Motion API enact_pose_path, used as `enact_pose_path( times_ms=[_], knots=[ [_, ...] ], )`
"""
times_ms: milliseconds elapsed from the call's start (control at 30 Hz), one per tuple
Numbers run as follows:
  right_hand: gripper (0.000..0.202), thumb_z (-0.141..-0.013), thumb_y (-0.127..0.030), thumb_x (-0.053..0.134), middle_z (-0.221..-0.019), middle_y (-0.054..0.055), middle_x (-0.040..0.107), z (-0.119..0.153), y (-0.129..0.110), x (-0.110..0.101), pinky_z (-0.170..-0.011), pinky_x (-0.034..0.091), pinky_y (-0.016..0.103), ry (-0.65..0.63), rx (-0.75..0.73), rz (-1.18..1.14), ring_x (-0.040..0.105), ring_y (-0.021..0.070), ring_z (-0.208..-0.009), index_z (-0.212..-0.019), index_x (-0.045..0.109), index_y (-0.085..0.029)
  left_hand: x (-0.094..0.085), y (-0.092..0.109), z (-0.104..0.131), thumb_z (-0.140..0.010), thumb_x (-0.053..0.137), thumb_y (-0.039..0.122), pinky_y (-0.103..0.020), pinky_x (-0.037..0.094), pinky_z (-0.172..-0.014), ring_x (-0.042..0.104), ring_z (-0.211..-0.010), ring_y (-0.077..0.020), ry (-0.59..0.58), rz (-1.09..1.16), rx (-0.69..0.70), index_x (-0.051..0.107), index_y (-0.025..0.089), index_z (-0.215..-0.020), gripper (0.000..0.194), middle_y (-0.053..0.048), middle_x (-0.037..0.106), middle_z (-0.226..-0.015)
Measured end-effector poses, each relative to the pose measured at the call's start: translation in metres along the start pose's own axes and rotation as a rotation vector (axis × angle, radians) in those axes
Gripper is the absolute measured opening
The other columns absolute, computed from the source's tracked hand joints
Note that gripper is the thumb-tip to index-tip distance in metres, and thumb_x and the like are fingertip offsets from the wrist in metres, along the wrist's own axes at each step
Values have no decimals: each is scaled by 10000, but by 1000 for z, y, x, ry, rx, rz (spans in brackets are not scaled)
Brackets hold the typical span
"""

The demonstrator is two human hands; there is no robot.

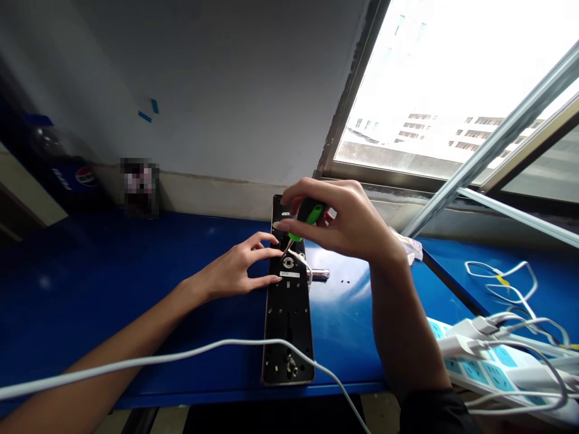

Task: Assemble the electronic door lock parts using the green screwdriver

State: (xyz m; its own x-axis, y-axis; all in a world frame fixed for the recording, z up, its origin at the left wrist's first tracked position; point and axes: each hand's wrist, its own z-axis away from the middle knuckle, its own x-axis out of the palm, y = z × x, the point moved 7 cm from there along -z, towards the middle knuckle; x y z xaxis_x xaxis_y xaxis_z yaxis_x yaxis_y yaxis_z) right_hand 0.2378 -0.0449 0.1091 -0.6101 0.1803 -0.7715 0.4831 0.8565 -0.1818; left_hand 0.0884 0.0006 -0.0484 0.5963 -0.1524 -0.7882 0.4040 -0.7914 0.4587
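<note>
A long black door lock panel lies on the blue table, its back side facing up with screws, a round spindle hub and a white label showing. From its right edge a shiny metal handle sticks out. In my right hand is a screwdriver with a green and black grip, held tilted, its shaft pointing down at the panel just above the hub. My left hand rests with fingers spread against the panel's left edge, near the screwdriver tip. The exact spot the tip touches is hard to make out.
A white power strip with several plugs and cables sits at the right. A white cable crosses the foreground over the panel. A Pepsi bottle stands at the far left. A small plastic packet lies near the window wall.
</note>
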Motion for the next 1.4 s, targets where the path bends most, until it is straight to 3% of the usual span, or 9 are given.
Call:
enact_pose_path(
  times_ms=[200, 367, 567, 700, 767, 900, 1067, 1233, 1400],
  knots=[
    [425, -882, -131, 605, -1161, 68, 742, 0, 1, 0, -782, 563, 273, -37, -35, -47, 709, 158, -966, -1306, 626, -157, -1, 3, 1, -952, 725, 487, -410, 575, -1043, 647, -1238, -276, 0, 14, 9, 672, 286, -1364, 462, -102, 527, -1472],
    [203, -955, -295, 675, -911, 24, 750, 0, 5, -1, -723, 545, 271, 12, 8, -25, 695, 134, -795, -1107, 700, -163, -2, 3, -1, -951, 732, 472, -426, 546, -1093, 610, -1296, -282, 4, 6, 17, 666, 282, -1363, 459, -102, 534, -1461],
    [411, -890, -145, 603, -1093, 55, 747, 2, 5, 0, -700, 521, 260, -37, 0, -40, 689, 136, -846, -1300, 629, -167, -1, 1, -2, -939, 741, 499, -429, 551, -1088, 611, -1291, -284, 6, 20, -3, 669, 293, -1364, 478, -96, 528, -1471],
    [218, -954, -281, 658, -898, 14, 746, 2, 11, -3, -641, 476, 253, -4, 37, -13, 655, 112, -729, -1141, 698, -176, -2, 1, -1, -925, 754, 515, -455, 555, -1078, 610, -1289, -300, 11, 15, -19, 674, 288, -1350, 488, -105, 528, -1471],
    [203, -957, -229, 630, -910, 13, 746, 2, 11, -4, -669, 484, 250, -7, 26, -25, 658, 108, -742, -1138, 703, -173, -2, 2, -1, -923, 759, 507, -451, 563, -1059, 616, -1274, -298, 14, 15, -16, 678, 283, -1344, 484, -107, 537, -1460],
    [417, -863, -133, 617, -1088, 45, 742, 2, 6, -3, -705, 501, 246, -36, -7, -69, 674, 127, -854, -1279, 638, -170, -4, 4, -2, -930, 755, 484, -436, 568, -1051, 623, -1257, -285, 20, 4, -10, 675, 279, -1353, 477, -107, 549, -1441],
    [183, -937, -237, 632, -850, -6, 722, 2, 7, -4, -637, 464, 243, 7, 48, -32, 630, 102, -701, -1105, 686, -191, -5, 4, -2, -923, 761, 492, -449, 565, -1072, 614, -1279, -292, 38, -3, 6, 684, 274, -1334, 472, -108, 564, -1430],
    [424, -824, -126, 624, -1104, 47, 740, 1, 4, -2, -754, 519, 264, -27, -4, -79, 682, 147, -903, -1244, 632, -182, -4, 3, -3, -922, 768, 477, -446, 566, -1073, 631, -1260, -290, 37, 11, -1, 686, 277, -1341, 472, -106, 564, -1429],
    [222, -899, -186, 621, -938, 23, 735, 1, 5, -3, -712, 508, 264, 6, 31, -49, 665, 123, -778, -1112, 683, -172, -4, 4, -3, -921, 765, 490, -474, 537, -1107, 634, -1255, -292, 48, 14, 20, 704, 254, -1302, 452, -113, 566, -1432]
  ],
)
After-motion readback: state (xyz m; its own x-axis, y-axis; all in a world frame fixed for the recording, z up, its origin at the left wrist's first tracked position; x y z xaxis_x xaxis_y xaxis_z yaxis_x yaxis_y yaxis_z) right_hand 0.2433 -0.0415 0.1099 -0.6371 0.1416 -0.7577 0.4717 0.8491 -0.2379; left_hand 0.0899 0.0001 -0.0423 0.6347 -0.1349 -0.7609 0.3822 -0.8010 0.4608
